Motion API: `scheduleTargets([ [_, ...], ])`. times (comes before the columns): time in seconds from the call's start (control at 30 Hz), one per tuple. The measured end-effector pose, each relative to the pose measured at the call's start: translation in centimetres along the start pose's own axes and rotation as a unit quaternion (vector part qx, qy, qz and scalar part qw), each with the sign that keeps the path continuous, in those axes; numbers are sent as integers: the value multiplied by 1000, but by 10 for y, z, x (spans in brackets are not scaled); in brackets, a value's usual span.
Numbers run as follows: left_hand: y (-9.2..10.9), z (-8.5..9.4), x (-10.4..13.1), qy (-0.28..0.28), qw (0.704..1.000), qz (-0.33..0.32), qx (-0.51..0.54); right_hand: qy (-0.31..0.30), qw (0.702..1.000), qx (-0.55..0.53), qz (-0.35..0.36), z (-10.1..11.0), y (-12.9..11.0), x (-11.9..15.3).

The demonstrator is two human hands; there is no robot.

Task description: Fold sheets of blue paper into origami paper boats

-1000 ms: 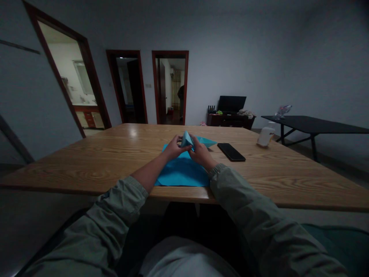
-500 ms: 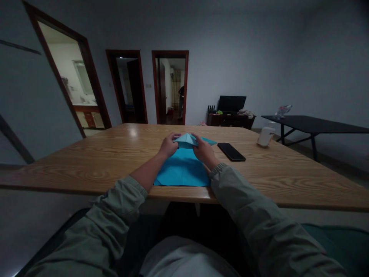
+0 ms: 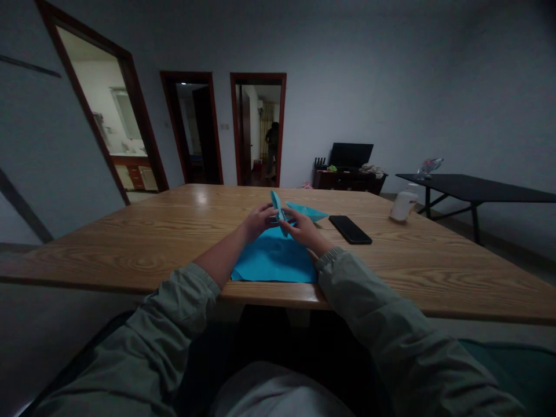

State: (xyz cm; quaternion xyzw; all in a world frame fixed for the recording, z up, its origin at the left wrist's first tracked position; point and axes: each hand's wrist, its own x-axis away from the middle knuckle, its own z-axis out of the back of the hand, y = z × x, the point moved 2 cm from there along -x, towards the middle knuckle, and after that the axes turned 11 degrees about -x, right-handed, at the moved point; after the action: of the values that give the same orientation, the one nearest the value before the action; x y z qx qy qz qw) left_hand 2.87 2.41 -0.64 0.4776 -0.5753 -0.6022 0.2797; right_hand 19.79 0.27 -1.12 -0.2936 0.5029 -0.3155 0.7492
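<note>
A folded light-blue paper (image 3: 277,204) stands on edge between my hands, above the table. My left hand (image 3: 259,222) grips it from the left side. From the right, my right hand (image 3: 303,226) has its fingers and thumb on the same folded paper. Flat blue sheets (image 3: 273,259) lie below my hands near the table's front edge. Another folded blue paper piece (image 3: 313,213) with a pointed end rests on the table just behind my right hand, which partly hides it.
The wooden table (image 3: 152,243) bears a black phone (image 3: 350,229) right of my right hand and a whitish bottle (image 3: 403,204) farther right. Beyond are a black table (image 3: 473,188), a dark screen (image 3: 351,155) and a person (image 3: 272,147) in a doorway.
The folded paper has turned from lying wide between my hands to standing narrow and upright. My right hand has shifted slightly left. More of the pointed piece and of the person in the doorway shows.
</note>
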Motion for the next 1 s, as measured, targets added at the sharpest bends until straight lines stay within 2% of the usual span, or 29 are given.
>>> scheduleTargets([
  [0.13, -1, 0, -2, -23, 999, -28, -39, 13, 992, -122, 4, 6, 9, -5],
  [0.27, -5, 6, -10, 53, 985, -46, -155, 53, 991, -123, -29, 14, 12, -8],
  [0.37, -6, 12, -15, 114, 960, -72, -246, 94, 993, -72, -29, 18, 16, -12],
  [0.53, -4, 13, -15, 135, 897, -111, -406, 118, 991, 60, -4, 16, 26, -20],
  [0.67, -3, 17, -16, 189, 832, -152, -499, 125, 973, 191, 31, 15, 27, -23],
  [0.73, -4, 23, -16, 217, 815, -167, -512, 126, 963, 237, 35, 15, 26, -23],
  [0.83, -6, 38, -17, 250, 821, -152, -490, 133, 958, 254, 13, 19, 26, -22],
  [0.9, -8, 47, -19, 248, 854, -117, -442, 127, 961, 245, 6, 22, 26, -20],
  [1.0, -13, 57, -24, 221, 920, -38, -321, 79, 971, 223, 26, 28, 25, -18],
])
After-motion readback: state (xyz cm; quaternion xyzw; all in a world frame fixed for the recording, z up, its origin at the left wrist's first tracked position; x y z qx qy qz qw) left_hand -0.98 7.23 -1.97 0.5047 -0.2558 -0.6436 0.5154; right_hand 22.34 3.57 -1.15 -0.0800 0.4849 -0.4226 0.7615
